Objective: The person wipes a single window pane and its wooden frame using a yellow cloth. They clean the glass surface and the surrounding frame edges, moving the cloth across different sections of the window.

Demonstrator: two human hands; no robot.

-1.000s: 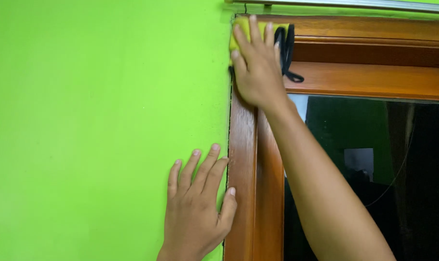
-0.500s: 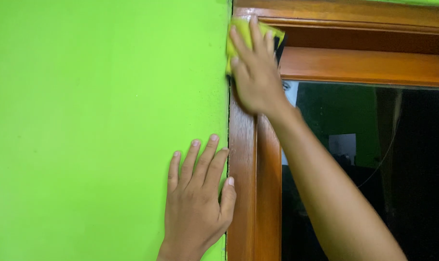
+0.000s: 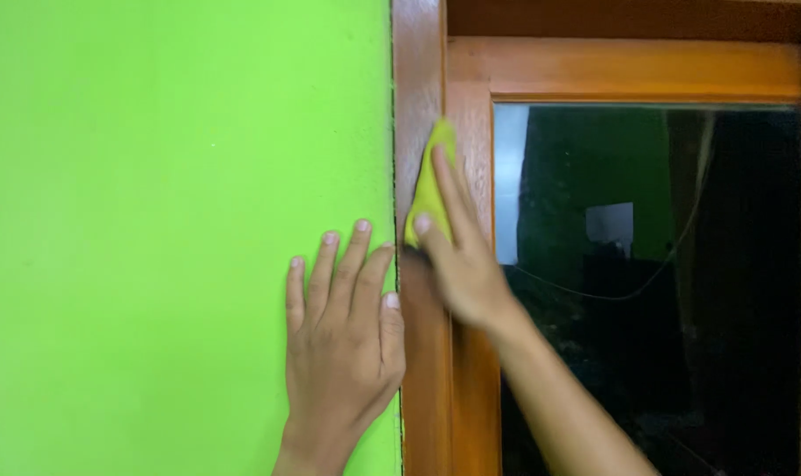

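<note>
1. Head view, right hand (image 3: 462,264): fingers extended and nearly flat, pressing a yellow-green cloth (image 3: 431,198) against the upright wooden window frame (image 3: 422,370); cloth pinned under fingers and thumb rather than enclosed in a fist.
2. Head view, cloth: folded into a narrow strip, long axis running up and down along the frame post, lying above and slightly left of the palm, upper tip projecting past the fingertips; blurred at the edges.
3. Head view, left hand (image 3: 343,339): open, fingers straight and together, laid flat on the bright green wall (image 3: 171,220), thumb edge touching the seam where wall meets frame; nothing held.
4. Head view, relation of hands: right hand nearer the cloth and in contact with it; left hand just beside and below it, separated only by the outer edge of the post.
5. Head view, surroundings: dark window pane (image 3: 647,282) to the right of the post, with faint reflections and a thin curved line across it; horizontal frame rail (image 3: 630,69) above the pane.
6. Head view, packages, labels, signs: none visible.
</note>
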